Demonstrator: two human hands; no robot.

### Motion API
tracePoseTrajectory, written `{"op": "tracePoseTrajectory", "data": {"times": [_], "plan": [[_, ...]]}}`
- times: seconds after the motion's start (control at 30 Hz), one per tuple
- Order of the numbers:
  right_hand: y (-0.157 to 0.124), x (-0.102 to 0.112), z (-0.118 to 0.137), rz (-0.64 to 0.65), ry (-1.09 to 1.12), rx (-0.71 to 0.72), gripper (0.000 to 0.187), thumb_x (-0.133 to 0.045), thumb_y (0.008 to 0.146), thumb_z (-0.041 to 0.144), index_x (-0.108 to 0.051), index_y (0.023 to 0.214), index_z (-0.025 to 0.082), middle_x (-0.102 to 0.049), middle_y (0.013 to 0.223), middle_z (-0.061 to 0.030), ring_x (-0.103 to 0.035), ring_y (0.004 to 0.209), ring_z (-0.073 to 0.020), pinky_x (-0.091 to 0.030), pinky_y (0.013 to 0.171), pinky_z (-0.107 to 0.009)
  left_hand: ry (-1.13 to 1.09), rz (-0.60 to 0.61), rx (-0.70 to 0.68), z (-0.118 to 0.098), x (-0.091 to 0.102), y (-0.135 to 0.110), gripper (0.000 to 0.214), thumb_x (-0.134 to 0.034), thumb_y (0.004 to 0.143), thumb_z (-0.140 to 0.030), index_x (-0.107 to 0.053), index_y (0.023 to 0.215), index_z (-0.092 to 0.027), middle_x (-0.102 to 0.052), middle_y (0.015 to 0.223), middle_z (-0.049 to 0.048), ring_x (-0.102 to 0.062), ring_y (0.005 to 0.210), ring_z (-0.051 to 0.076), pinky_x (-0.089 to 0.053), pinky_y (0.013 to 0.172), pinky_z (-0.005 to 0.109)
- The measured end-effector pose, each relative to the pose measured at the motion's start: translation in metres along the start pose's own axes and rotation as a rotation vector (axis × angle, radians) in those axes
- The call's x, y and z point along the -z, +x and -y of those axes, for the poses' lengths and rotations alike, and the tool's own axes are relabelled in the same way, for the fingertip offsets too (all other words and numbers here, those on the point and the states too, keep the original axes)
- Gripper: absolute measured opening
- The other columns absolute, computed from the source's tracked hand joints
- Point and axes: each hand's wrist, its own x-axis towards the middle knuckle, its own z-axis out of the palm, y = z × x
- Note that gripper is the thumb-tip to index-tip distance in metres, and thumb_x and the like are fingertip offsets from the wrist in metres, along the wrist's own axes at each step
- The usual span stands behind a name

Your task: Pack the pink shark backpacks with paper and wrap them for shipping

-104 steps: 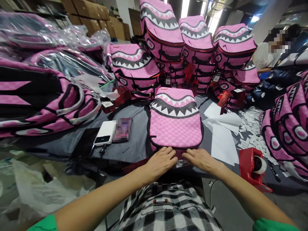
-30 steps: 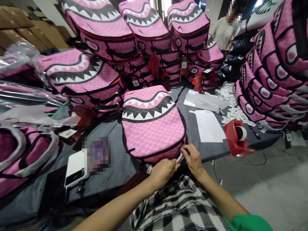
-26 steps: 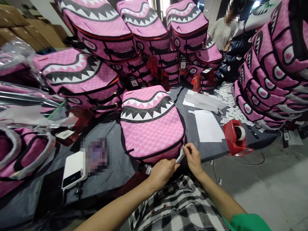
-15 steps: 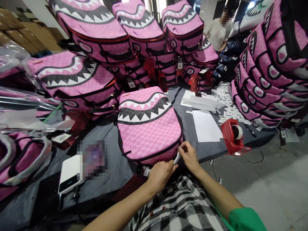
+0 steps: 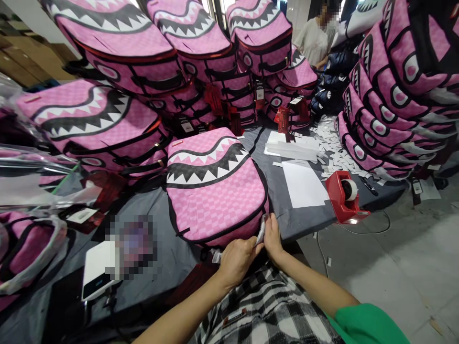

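A pink checkered backpack [image 5: 215,186] with a shark-mouth print lies flat on the grey table [image 5: 172,253] in front of me. At its near right corner both my hands pinch a small crumpled strip of clear plastic film [image 5: 260,232]. My left hand [image 5: 238,258] grips the strip's lower end with fingers closed. My right hand [image 5: 271,237] is closed on its upper end, touching the backpack's bottom edge.
Stacks of the same pink backpacks [image 5: 150,57] ring the table, with more piled at right [image 5: 390,95]. White sheets [image 5: 303,184], paper scraps and a red tape dispenser [image 5: 343,196] lie right of the bag. A white device [image 5: 96,270] lies at left. Another person [image 5: 315,38] stands behind.
Earlier both hands lay flat on the backpack's near edge. They now pinch the plastic strip at the bag's right corner, and the right hand has drawn closer to the left in the last half second.
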Motion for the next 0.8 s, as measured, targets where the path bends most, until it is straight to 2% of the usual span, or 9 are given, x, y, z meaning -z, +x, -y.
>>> {"op": "tracePoseTrajectory", "data": {"times": [0.17, 0.23, 0.3, 0.37, 0.43, 0.5, 0.57, 0.67, 0.8], "plan": [[0.012, 0.041, 0.021, 0.007, -0.184, 0.157, 0.017, -0.052, 0.089, 0.04, -0.05, 0.081, 0.025, -0.056, 0.072, -0.001, -0.054, 0.067, -0.0201, -0.047, 0.07, -0.035, 0.053, -0.096, -0.041, 0.008, -0.007, 0.003, 0.029, -0.052, 0.1, -0.04, -0.07, 0.092, -0.019, -0.074, 0.069, 0.0056, -0.073, 0.068, 0.024, -0.033, 0.054, 0.026], [0.011, 0.054, 0.039, 0.084, -0.306, 0.41, 0.014, -0.048, 0.096, 0.035, -0.056, 0.094, 0.023, -0.062, 0.088, -0.006, -0.059, 0.085, -0.0217, -0.047, 0.082, -0.037, 0.119, -0.212, -0.117, 0.01, -0.014, 0.005, 0.025, -0.055, 0.098, -0.036, -0.07, 0.09, -0.019, -0.072, 0.065, 0.005, -0.071, 0.063, 0.024, -0.031, 0.051, 0.027], [0.011, 0.058, 0.055, 0.331, -0.474, 0.789, 0.02, -0.041, 0.102, 0.033, -0.057, 0.107, 0.021, -0.065, 0.096, -0.0083, -0.06, 0.093, -0.021, -0.046, 0.088, -0.036, 0.139, -0.367, -0.237, 0.013, -0.021, 0.007, 0.022, -0.056, 0.097, -0.03, -0.068, 0.084, -0.018, -0.07, 0.063, 0.0035, -0.068, 0.056, 0.021, -0.031, 0.049, 0.028], [0.014, 0.054, 0.064, 0.583, -0.633, 1.091, 0.029, -0.037, 0.105, 0.037, -0.059, 0.11, 0.019, -0.066, 0.088, -0.0063, -0.059, 0.084, -0.0194, -0.046, 0.085, -0.035, 0.137, -0.515, -0.361, 0.02, -0.027, 0.007, 0.025, -0.054, 0.098, -0.026, -0.065, 0.078, -0.017, -0.067, 0.059, 0.0017, -0.064, 0.051, 0.017, -0.034, 0.05, 0.028], [0.021, 0.049, 0.067, 0.668, -0.758, 1.236, 0.038, -0.033, 0.106, 0.043, -0.062, 0.101, 0.017, -0.063, 0.076, -0.0032, -0.054, 0.071, -0.0177, -0.043, 0.078, -0.034, 0.156, -0.679, -0.5, 0.034, -0.031, 0.003, 0.025, -0.052, 0.099, -0.024, -0.064, 0.079, -0.015, -0.063, 0.058, 0.0002, -0.06, 0.051, 0.015, -0.039, 0.054, 0.028], [0.03, 0.048, 0.067, 0.677, -0.821, 1.282, 0.044, -0.033, 0.106, 0.046, -0.062, 0.089, 0.017, -0.06, 0.07, -0.0014, -0.05, 0.065, -0.0162, -0.04, 0.074, -0.033, 0.184, -0.843, -0.645, 0.057, -0.035, -0.006, 0.017, -0.051, 0.1, -0.02, -0.066, 0.094, -0.013, -0.067, 0.068, 0.0018, -0.061, 0.059, 0.014, -0.043, 0.062, 0.028], [0.038, 0.05, 0.065, 0.713, -0.814, 1.299, 0.044, -0.037, 0.105, 0.045, -0.061, 0.08, 0.018, -0.059, 0.069, -0.0007, -0.048, 0.065, -0.0151, -0.037, 0.074, -0.032, 0.195, -0.958, -0.679, 0.083, -0.04, -0.019, 0.021, -0.047, 0.1, -0.014, -0.065, 0.111, -0.014, -0.072, 0.086, 0.006, -0.064, 0.075, 0.014, -0.045, 0.073, 0.029], [0.045, 0.054, 0.064, 0.76, -0.752, 1.277, 0.039, -0.042, 0.105, 0.041, -0.06, 0.077, 0.019, -0.058, 0.067, 0.0003, -0.046, 0.063, -0.0144, -0.036, 0.074, -0.031, 0.222, -1.068, -0.506, 0.114, -0.053, -0.036, 0.032, -0.043, 0.101, -0.012, -0.067, 0.12, -0.023, -0.074, 0.095, 0.0061, -0.063, 0.091, 0.017, -0.044, 0.089, 0.031], [0.047, 0.054, 0.065, 0.834, -0.772, 1.157, 0.027, -0.053, 0.098, 0.035, -0.059, 0.075, 0.022, -0.059, 0.068, -0.0005, -0.049, 0.065, -0.0156, -0.035, 0.073, -0.032, 0.229, -1.008, -0.347, 0.123, -0.067, -0.044, 0.039, -0.041, 0.101, -0.013, -0.07, 0.121, -0.03, -0.075, 0.093, 0.0044, -0.064, 0.09, 0.016, -0.044, 0.094, 0.031]]}}
